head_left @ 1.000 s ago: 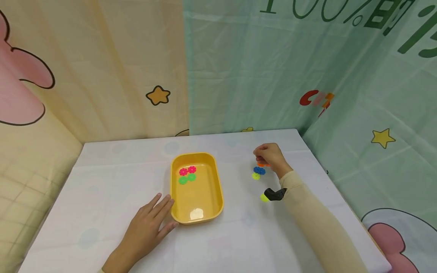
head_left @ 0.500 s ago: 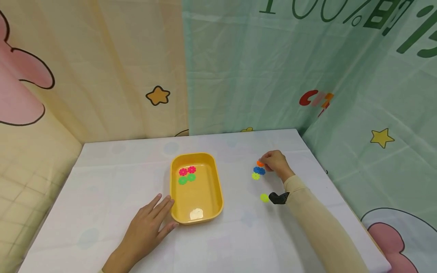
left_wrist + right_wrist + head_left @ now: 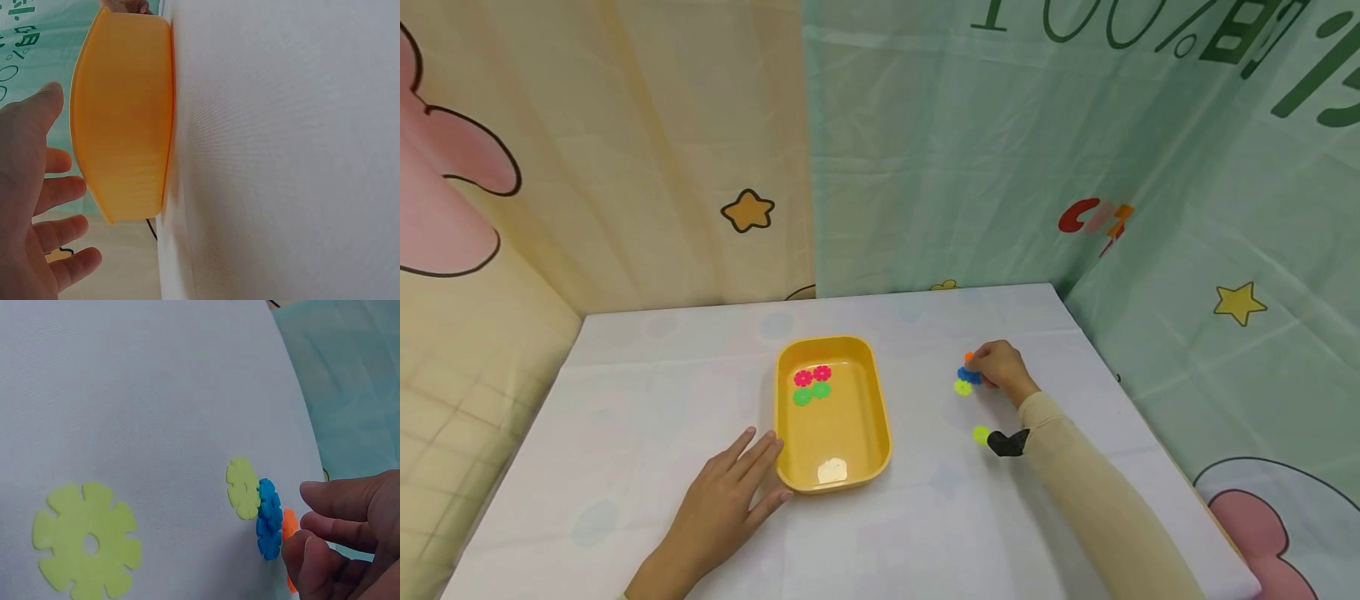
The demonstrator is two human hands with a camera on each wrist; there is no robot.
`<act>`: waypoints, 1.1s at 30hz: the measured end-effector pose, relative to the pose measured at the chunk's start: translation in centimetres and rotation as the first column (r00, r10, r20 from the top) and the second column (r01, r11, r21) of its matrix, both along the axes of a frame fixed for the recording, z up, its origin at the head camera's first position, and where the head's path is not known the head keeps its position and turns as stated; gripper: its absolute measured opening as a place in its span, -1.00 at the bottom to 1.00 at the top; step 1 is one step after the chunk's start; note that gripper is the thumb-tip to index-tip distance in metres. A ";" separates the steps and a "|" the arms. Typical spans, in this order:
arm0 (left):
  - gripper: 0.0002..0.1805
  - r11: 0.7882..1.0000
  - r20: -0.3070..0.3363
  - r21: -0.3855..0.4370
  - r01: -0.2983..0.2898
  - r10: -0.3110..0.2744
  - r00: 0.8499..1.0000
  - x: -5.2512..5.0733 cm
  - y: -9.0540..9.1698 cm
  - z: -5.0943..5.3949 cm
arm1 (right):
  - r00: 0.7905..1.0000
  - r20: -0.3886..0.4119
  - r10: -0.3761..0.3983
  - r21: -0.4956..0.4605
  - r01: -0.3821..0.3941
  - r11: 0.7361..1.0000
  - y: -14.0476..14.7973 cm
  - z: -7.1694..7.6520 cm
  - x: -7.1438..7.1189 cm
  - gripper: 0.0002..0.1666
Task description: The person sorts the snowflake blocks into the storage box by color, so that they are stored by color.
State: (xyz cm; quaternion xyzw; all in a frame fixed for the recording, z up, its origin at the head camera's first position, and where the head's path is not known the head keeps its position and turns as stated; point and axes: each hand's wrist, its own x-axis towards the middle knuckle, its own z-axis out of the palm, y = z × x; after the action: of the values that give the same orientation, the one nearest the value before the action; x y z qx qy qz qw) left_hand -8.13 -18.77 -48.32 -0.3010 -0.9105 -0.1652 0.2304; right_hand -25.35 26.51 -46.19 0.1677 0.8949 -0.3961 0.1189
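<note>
Flat flower-shaped pieces lie to the right of a yellow tray (image 3: 872, 400). Two blue pieces (image 3: 269, 519) overlap, between a yellow-green piece (image 3: 242, 487) and orange (image 3: 289, 524) partly behind the fingers. The right hand (image 3: 1002, 367) hovers at the blue pieces (image 3: 966, 375); in the right wrist view its thumb and fingers are bent and apart, with nothing visible between them. The left hand (image 3: 722, 500) has its fingers spread, their tips at the tray's near left wall; the left wrist view shows them beside the tray (image 3: 125, 119).
Inside the tray are two pink pieces (image 3: 803, 378) and two green pieces (image 3: 821, 389). Another yellow-green piece (image 3: 90, 544) lies nearer the body, beside a black device (image 3: 1008, 443) at the right wrist. Printed curtains stand behind and beside the white table (image 3: 625, 400).
The right hand has moved down from above the orange pieces, toward the blue ones, and now partly covers them. The left hand and the tray have stayed in place.
</note>
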 end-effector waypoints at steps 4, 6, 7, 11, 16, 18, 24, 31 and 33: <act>-0.19 1.000 -0.011 0.003 -0.001 0.001 1.000 0.0 0.1 -0.1 | 1.000 0.013 -0.006 0.016 0.005 1.000 -0.2 -0.3 0.0 -0.73; -0.18 1.000 -0.015 0.004 -0.002 0.002 1.000 0.1 0.1 -0.1 | 1.000 0.010 0.002 0.031 -0.002 1.000 -0.3 -0.5 0.1 -0.73; -0.17 1.000 -0.017 0.002 -0.003 0.003 1.000 0.1 0.1 -0.1 | 1.000 0.009 0.009 0.040 -0.010 0.999 -0.3 -0.5 0.1 -0.73; -0.15 1.000 -0.023 0.003 -0.004 0.004 1.000 0.1 0.1 -0.2 | 1.000 0.000 0.015 0.052 -0.015 0.999 -0.4 -0.8 0.2 -0.73; -0.15 1.000 -0.028 0.006 -0.002 0.002 1.000 0.0 0.1 -0.2 | 1.000 -0.011 0.028 0.064 -0.027 0.998 -0.4 -1.0 0.4 -0.74; -0.15 1.000 -0.026 0.005 -0.003 0.003 1.000 0.0 0.1 -0.2 | 0.999 -0.022 0.035 0.067 -0.034 0.997 -0.5 -1.1 0.5 -0.75; -0.16 1.000 -0.014 -0.004 -0.005 0.005 1.000 0.1 0.1 -0.1 | 0.997 -0.046 0.061 0.087 -0.057 0.995 -0.6 -1.1 0.9 -0.76; -0.17 1.000 -0.001 -0.012 -0.011 0.011 1.000 0.1 0.0 0.0 | 0.996 -0.046 0.074 0.120 -0.068 0.990 -0.8 -1.5 0.7 -0.74; -0.16 1.000 -0.006 -0.008 -0.008 0.008 1.000 0.1 0.0 -0.1 | 0.996 -0.046 0.076 0.119 -0.070 0.990 -0.8 -1.6 0.7 -0.74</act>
State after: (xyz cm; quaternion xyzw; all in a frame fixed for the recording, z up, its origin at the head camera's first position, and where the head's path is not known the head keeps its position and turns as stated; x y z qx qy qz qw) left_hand -7.99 -18.79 -48.40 -0.2990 -0.9115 -0.1599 0.2328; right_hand -24.65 25.69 -47.76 0.1316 0.9249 -0.3422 0.1005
